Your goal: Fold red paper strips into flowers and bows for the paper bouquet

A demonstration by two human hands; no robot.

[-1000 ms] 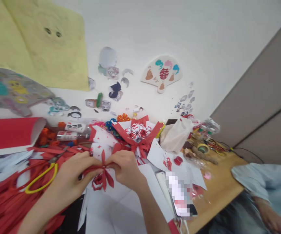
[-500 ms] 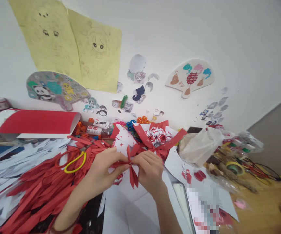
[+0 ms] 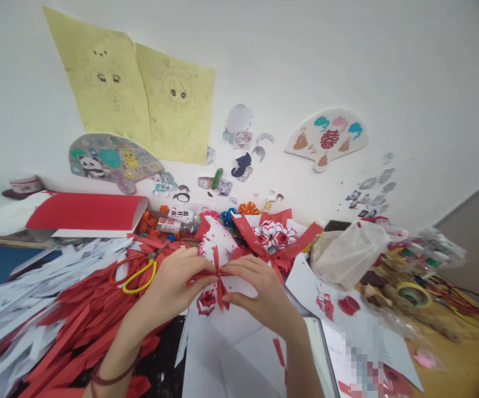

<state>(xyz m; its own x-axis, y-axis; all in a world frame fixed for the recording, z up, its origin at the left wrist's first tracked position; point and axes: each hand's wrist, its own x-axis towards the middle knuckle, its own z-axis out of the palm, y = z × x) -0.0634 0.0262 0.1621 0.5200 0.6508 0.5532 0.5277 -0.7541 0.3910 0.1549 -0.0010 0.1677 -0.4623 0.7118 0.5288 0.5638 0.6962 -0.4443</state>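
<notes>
Between my hands is a small folded red paper piece (image 3: pixel 222 291), its pointed strips reaching up and down. My left hand (image 3: pixel 181 279) pinches its left side between thumb and fingers. My right hand (image 3: pixel 260 290) touches it at the centre and at a lower strip, with thumb and forefinger parted around it. Just below my left fingertips, a red and white paper flower (image 3: pixel 206 302) lies on white paper (image 3: pixel 231 354). Beyond my hands stands a bouquet of red and white paper flowers (image 3: pixel 275 235) in red wrapping.
Red paper strips (image 3: pixel 77 315) and white strips (image 3: pixel 3 298) cover the left side, with yellow-handled scissors (image 3: pixel 140 278) on them. A red spool (image 3: pixel 348 305), a plastic bag (image 3: pixel 351 251) and tape (image 3: pixel 414 294) lie to the right. The decorated wall (image 3: pixel 264 55) rises behind.
My right hand's thumb and forefinger have spread apart around the red piece. The flower beneath shows more fully. The camera view has shifted slightly, moving the scene right and down.
</notes>
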